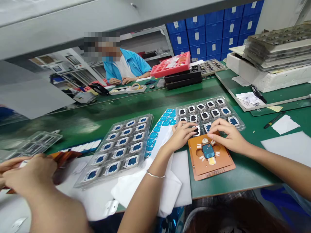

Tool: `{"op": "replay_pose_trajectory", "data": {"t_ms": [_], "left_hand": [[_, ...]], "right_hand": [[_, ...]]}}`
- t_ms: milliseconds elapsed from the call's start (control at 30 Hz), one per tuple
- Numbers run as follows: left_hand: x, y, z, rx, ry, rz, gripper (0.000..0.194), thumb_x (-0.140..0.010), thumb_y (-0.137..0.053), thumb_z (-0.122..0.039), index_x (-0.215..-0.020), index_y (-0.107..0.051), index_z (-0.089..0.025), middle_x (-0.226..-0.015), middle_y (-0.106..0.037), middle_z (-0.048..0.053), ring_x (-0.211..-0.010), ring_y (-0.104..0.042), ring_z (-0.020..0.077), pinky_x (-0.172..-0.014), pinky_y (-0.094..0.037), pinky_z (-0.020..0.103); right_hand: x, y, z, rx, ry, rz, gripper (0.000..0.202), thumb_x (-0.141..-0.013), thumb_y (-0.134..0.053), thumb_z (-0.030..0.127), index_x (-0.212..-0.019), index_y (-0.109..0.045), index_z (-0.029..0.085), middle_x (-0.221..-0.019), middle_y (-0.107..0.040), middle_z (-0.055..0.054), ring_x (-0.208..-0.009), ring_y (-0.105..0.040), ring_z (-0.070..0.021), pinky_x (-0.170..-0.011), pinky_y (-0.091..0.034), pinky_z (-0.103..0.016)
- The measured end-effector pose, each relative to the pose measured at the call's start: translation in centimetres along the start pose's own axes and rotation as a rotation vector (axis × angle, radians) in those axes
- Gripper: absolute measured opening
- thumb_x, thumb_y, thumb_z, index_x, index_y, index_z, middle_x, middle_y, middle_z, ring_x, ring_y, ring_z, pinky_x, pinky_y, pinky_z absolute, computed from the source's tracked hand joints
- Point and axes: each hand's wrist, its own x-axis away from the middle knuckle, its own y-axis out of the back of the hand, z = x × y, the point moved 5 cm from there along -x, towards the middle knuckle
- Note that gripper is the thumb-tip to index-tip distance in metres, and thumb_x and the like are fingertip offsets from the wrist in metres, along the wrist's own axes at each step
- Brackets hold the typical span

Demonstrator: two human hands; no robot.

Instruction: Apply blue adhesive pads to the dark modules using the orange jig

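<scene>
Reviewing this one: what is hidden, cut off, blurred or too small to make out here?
All in the head view:
Left hand: cut off by the left edge, partly behind the right hand.
White piece at those hands: blurred, partly covered by fingers.
Brown item beside the right hand: shape lost to blur.
Lettering on the orange plate: too small.
Labels on the blue bins: too small.

By the tabletop's front edge sits a jig plate, a parts tray behind it, a second tray leftward, a sticker sheet between trays.
</scene>
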Motion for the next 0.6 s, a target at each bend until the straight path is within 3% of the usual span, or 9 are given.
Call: {"op": "replay_pose_trajectory", "data": {"t_ms": [100,200,300,400,500,600], "left_hand": [[0.9,1.3,-1.4,0.052,-0.124,-0.111,0.036,-0.102,-0.040,-0.035,-0.133,-0.056,-0.032,-0.142,-0.052,0.007,-0.126,-0.041,0.0287,-0.104,-0.029,0.056],[2.2,2.4,-4.1,0.142,-0.314,-0.185,0.046,-0.103,-0.037,-0.034,-0.149,-0.034,-0.037,-0.148,-0.044,0.008,-0.134,-0.039,0.0253,-0.109,-0.031,0.049],[3.2,2.1,-6.8,0.141,-0.414,-0.120,0.055,-0.102,-0.036,-0.038,-0.154,-0.019,-0.037,-0.154,-0.037,0.009,-0.139,-0.035,0.0270,-0.111,-0.031,0.049],[3.6,1.5,-8.4,0.093,-0.438,-0.021,0.059,-0.102,-0.033,-0.044,-0.156,-0.012,-0.034,-0.159,-0.030,0.011,-0.143,-0.028,0.0313,-0.112,-0.027,0.054],[3.9,1.8,-8.8,0.080,-0.448,-0.044,0.058,-0.101,-0.034,-0.047,-0.155,-0.021,-0.030,-0.159,-0.029,0.013,-0.142,-0.028,0.0321,-0.111,-0.027,0.057],[4.2,3.0,-8.5,0.115,-0.449,-0.198,0.036,-0.100,-0.046,-0.037,-0.133,-0.056,-0.027,-0.147,-0.049,0.011,-0.131,-0.042,0.0281,-0.106,-0.036,0.051]], "right_hand": [[-0.1,0.7,-0.5,-0.010,0.011,-0.077,0.012,-0.093,-0.059,0.030,-0.091,-0.067,0.023,-0.094,-0.061,-0.005,-0.092,-0.061,-0.0197,-0.083,-0.050,-0.039],[-0.2,1.0,-0.4,-0.022,0.082,-0.070,0.015,-0.088,-0.068,0.034,-0.097,-0.064,0.024,-0.105,-0.063,-0.006,-0.102,-0.061,-0.0220,-0.091,-0.051,-0.044],[0.0,0.6,0.1,-0.115,0.138,0.014,0.025,-0.081,-0.075,0.035,-0.096,-0.059,0.023,-0.122,-0.062,-0.009,-0.116,-0.058,-0.0248,-0.098,-0.049,-0.048],[0.2,0.2,0.4,-0.271,0.114,0.071,0.020,-0.084,-0.072,0.030,-0.089,-0.054,0.021,-0.130,-0.058,-0.012,-0.119,-0.058,-0.0236,-0.091,-0.055,-0.041],[0.3,0.4,1.0,-0.310,0.097,0.062,0.017,-0.085,-0.071,0.028,-0.087,-0.056,0.020,-0.121,-0.060,-0.011,-0.108,-0.064,-0.0209,-0.078,-0.059,-0.033],[0.4,1.2,1.8,-0.144,0.120,0.038,0.014,-0.084,-0.072,0.030,-0.086,-0.062,0.020,-0.109,-0.063,-0.009,-0.085,-0.066,-0.0163,-0.065,-0.058,-0.028]]}}
